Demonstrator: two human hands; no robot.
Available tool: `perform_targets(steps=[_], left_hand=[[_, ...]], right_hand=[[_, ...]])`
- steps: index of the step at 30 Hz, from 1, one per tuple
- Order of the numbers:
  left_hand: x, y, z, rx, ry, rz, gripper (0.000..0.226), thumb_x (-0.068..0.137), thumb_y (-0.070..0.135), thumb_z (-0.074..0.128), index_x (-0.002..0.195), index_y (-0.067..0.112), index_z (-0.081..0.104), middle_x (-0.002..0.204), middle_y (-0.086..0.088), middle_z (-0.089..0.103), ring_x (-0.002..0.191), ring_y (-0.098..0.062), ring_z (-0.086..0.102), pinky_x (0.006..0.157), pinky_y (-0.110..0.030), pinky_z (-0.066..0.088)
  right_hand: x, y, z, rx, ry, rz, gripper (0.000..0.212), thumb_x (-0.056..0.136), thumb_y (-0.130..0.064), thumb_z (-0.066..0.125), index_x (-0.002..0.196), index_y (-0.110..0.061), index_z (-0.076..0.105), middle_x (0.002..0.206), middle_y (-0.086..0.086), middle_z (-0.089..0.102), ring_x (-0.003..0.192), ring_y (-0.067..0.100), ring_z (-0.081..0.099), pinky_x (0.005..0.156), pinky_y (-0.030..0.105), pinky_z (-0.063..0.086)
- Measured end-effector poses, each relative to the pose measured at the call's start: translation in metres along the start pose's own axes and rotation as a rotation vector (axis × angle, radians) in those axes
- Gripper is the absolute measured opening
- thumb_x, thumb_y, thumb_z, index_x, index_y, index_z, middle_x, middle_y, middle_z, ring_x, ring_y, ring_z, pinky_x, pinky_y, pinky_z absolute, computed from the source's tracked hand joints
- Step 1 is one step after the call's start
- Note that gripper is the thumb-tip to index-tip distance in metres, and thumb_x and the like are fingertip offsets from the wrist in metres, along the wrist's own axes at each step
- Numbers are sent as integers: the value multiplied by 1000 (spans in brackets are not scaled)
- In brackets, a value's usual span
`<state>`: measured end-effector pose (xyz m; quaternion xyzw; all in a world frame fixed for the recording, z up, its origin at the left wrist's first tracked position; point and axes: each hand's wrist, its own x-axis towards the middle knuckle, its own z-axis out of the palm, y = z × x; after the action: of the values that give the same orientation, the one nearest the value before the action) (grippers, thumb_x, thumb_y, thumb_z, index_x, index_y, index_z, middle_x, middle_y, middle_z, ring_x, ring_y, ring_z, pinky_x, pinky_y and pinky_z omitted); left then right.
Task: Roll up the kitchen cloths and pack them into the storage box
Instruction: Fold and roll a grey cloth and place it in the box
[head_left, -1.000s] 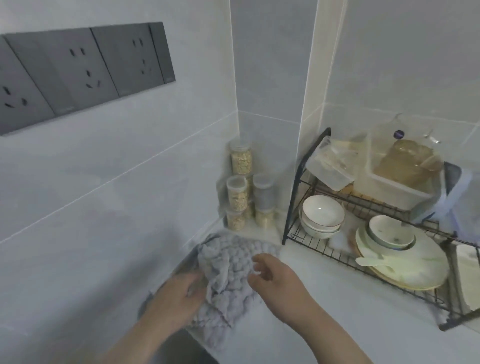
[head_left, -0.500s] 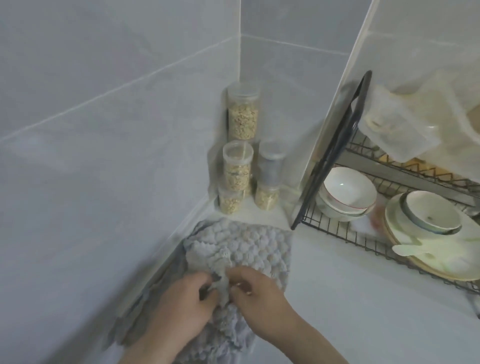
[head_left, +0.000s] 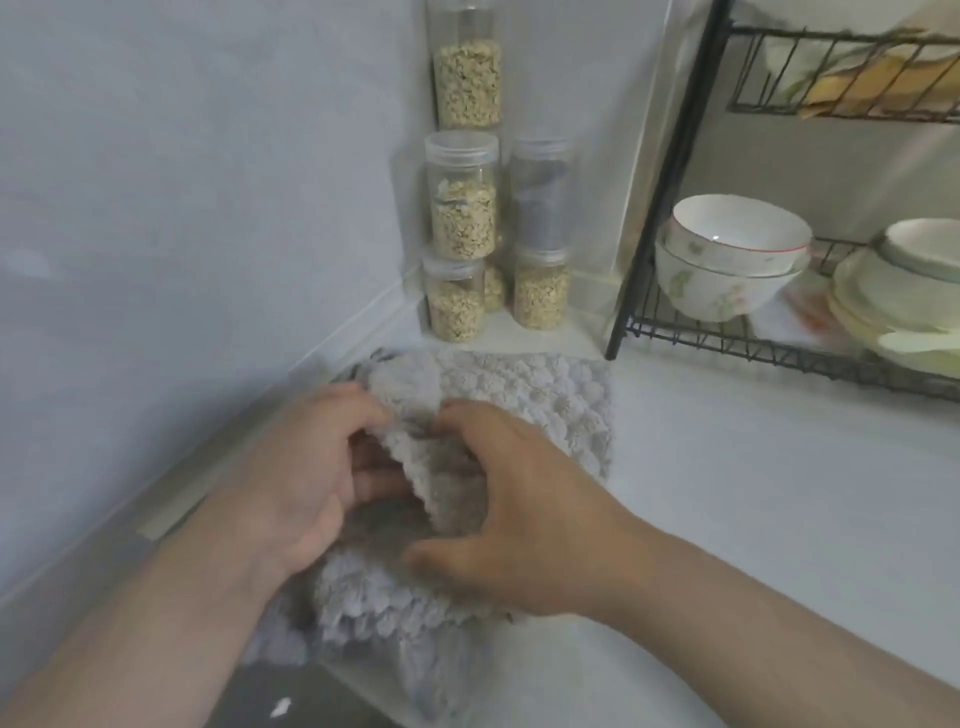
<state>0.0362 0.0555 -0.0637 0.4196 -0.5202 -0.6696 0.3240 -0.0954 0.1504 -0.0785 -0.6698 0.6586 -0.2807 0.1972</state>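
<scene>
Left hand (head_left: 306, 478) and right hand (head_left: 524, 525) both pinch the bunched cloth (head_left: 550, 395), fingers (head_left: 343, 408) curled; its flat part lies just beyond them, I'd say roll forward.

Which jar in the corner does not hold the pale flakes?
The upper right jar: its contents look dark grey, while the other jars show pale flakes.

Curled fingers (head_left: 358, 410) of left hand (head_left: 306, 467) and right hand (head_left: 514, 514), close together

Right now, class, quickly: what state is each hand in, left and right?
Left hand: fingers curled, gripping the grey cloth.
Right hand: fingers curled, gripping the same cloth.
</scene>
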Motion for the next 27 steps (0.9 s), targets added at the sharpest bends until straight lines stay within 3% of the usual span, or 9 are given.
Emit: perform_targets(steps=[5, 8, 11, 13, 16, 18, 21, 24, 27], left_hand=[[-8, 9, 1, -38, 109, 206, 14, 79, 9, 52, 67, 14, 58, 63, -3, 56, 41, -10, 47, 33, -15, 31], [-25, 26, 13, 1, 223, 532, 23, 67, 13, 64, 45, 20, 60, 58, 6, 54, 48, -5, 49, 45, -17, 34], [-64, 49, 31, 239, 325, 974, 17, 65, 21, 69, 50, 24, 61, 99, 13, 52, 89, 5, 54, 77, -14, 41], [-86, 65, 41, 423, 354, 1210, 13, 71, 22, 68, 59, 17, 65, 133, 13, 42, 129, -6, 38, 106, -26, 31], [-105, 87, 57, 558, 242, 1391, 21, 76, 27, 65, 60, 13, 66, 148, 8, 30, 144, -17, 19, 115, -49, 20], [-115, 97, 68, 599, 118, 1415, 36, 74, 36, 61, 58, 4, 64, 127, 7, 53, 126, -6, 42, 107, -41, 33], [-140, 101, 84, 480, -113, 1368, 40, 77, 33, 62, 63, -4, 64, 71, -6, 59, 68, -8, 54, 65, -22, 43], [-159, 95, 96, 346, -291, 1196, 15, 74, 23, 61, 67, 16, 72, 62, 7, 64, 59, -2, 53, 56, -10, 40], [-152, 85, 118, 408, -473, 958, 15, 73, 17, 69, 70, 30, 76, 69, 11, 68, 63, -4, 58, 61, -18, 45]], right_hand=[[-26, -3, -5, -182, 335, -49, 21, 82, -10, 54, 102, -13, 58, 92, -1, 55, 82, 18, 51, 70, 39, 49], [-48, -14, -31, -227, 576, -77, 26, 79, -7, 56, 101, -16, 67, 87, -4, 50, 80, 15, 48, 67, 24, 45], [-79, -39, -69, -273, 763, -67, 32, 78, -7, 56, 103, -21, 67, 87, -9, 57, 85, 11, 52, 69, 18, 41], [-105, -56, -97, -237, 872, -37, 26, 77, -7, 56, 96, -25, 59, 84, -11, 60, 82, 11, 54, 72, 23, 44], [-145, -77, -135, -264, 1005, -20, 21, 74, -7, 57, 85, -25, 58, 75, -11, 61, 67, 6, 52, 63, 18, 43], [-174, -91, -151, -289, 1034, -4, 21, 74, -6, 57, 82, -25, 63, 69, -11, 62, 61, 1, 51, 57, 8, 39], [-218, -109, -167, -292, 1002, 44, 23, 75, -6, 56, 77, -26, 67, 53, -18, 57, 50, 0, 51, 48, 9, 39], [-255, -116, -183, -307, 936, 151, 17, 80, -12, 63, 77, -27, 71, 53, -12, 58, 45, 2, 49, 44, 16, 42], [-273, -98, -197, -390, 833, 335, 4, 81, -21, 68, 78, -23, 71, 60, -12, 62, 49, 2, 52, 42, 12, 38]])
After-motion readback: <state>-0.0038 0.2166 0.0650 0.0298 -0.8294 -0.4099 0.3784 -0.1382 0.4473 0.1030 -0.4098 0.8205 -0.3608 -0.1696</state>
